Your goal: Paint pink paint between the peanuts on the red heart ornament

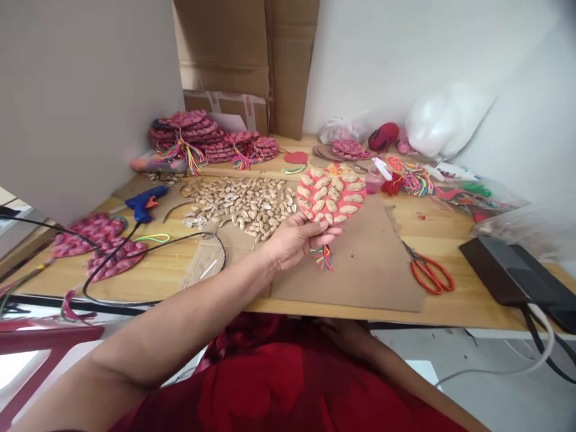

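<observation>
My left hand (pixel 299 239) grips the lower edge of a red heart-shaped piece (pixel 332 195) covered with rows of peanut shells, thumb on top. A multicoloured tassel (pixel 324 257) hangs below it. The piece is held up over a brown cardboard sheet (pixel 351 264). Beside it, to the left, lies a wide pile of peanut shells (pixel 249 201). My right hand (pixel 330 329) is low, below the table's front edge, against the red clothing; its fingers are mostly hidden in shadow.
Blue glue gun (pixel 144 204) and its black cable lie at the left, near pink braided pieces (pixel 117 255). Stacked pink pieces (pixel 193 135) stand at the back. Red-handled scissors (pixel 431 273) and a black device (pixel 504 270) are at the right. Coloured tassels (pixel 416 180) lie behind.
</observation>
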{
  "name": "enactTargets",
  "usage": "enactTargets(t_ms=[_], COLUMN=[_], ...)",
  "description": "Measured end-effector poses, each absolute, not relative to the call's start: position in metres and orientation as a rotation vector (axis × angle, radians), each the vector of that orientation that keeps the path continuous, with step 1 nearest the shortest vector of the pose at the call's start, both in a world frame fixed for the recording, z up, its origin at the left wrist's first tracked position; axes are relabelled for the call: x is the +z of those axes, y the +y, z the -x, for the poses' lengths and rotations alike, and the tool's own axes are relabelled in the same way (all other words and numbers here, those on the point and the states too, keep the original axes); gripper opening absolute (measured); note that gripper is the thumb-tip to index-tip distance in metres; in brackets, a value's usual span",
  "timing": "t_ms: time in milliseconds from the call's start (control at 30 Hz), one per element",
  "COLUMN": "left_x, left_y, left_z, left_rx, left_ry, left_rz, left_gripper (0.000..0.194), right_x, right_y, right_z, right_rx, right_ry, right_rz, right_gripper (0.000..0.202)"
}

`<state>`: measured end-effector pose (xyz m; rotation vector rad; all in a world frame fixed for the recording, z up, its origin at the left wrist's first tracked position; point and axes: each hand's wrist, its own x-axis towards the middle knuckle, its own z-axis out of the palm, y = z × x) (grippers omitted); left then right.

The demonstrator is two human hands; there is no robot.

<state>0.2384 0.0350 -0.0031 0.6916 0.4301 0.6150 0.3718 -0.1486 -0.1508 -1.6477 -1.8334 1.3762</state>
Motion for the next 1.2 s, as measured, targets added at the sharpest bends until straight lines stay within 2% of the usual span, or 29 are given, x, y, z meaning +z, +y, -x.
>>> enactTargets(t_ms=[67, 200, 333, 433, 500, 600, 633, 700, 767, 1000, 1200], left_x=[0.001, -0.002, -0.014, -0.03, -0.04, -0.05, -0.051, -0.053, -0.054, -0.058, -0.057], left_y=[0.034, 0.026, 0.014, 0.008, 0.006, 0.004, 0.004, 0.004, 0.004, 0.008, 0.014], left_z=[-0.237, -0.249, -0.264, -0.268, -0.269, -0.271, -0.271, -0.272, -0.272, -0.271, -0.271], left_rx=[0.614, 0.612, 0.507, 0.465, 0.433, 0.352, 0.322, 0.258, 0.193, 0.067, 0.037], left_ry=[0.444, 0.45, 0.428, 0.419, 0.399, 0.345, 0.328, 0.295, 0.266, 0.188, 0.177], left_rz=[-0.64, -0.587, -0.581, -0.585, -0.592, -0.614, -0.621, -0.634, -0.645, -0.625, -0.596], left_gripper=[0.019, 0.02, 0.011, 0.02, 0.029, 0.038, 0.038, 0.039, 0.041, 0.043, 0.045], right_x=[-0.16, -0.144, -0.092, -0.039, -0.007, 0.025, 0.03, 0.032, 0.026, -0.014, -0.039], right_y=[-0.157, -0.171, -0.183, -0.188, -0.185, -0.168, -0.158, -0.133, -0.106, -0.031, 0.016], right_z=[-0.38, -0.388, -0.398, -0.415, -0.433, -0.464, -0.473, -0.488, -0.496, -0.484, -0.478], right_rx=[1.349, 1.289, 1.403, 1.578, 1.747, 1.476, 1.286, 0.809, 0.612, 0.585, 0.387], right_ry=[-1.834, -1.801, -1.778, -1.756, -1.471, -1.269, -1.212, -0.982, -0.891, -1.165, -1.366], right_rz=[1.796, 2.033, 2.18, 2.072, 1.928, 1.843, 1.835, 1.838, 1.85, 1.955, 2.099], right_gripper=[0.027, 0.033, 0.018, 0.025, 0.027, 0.04, 0.043, 0.043, 0.042, 0.044, 0.038])
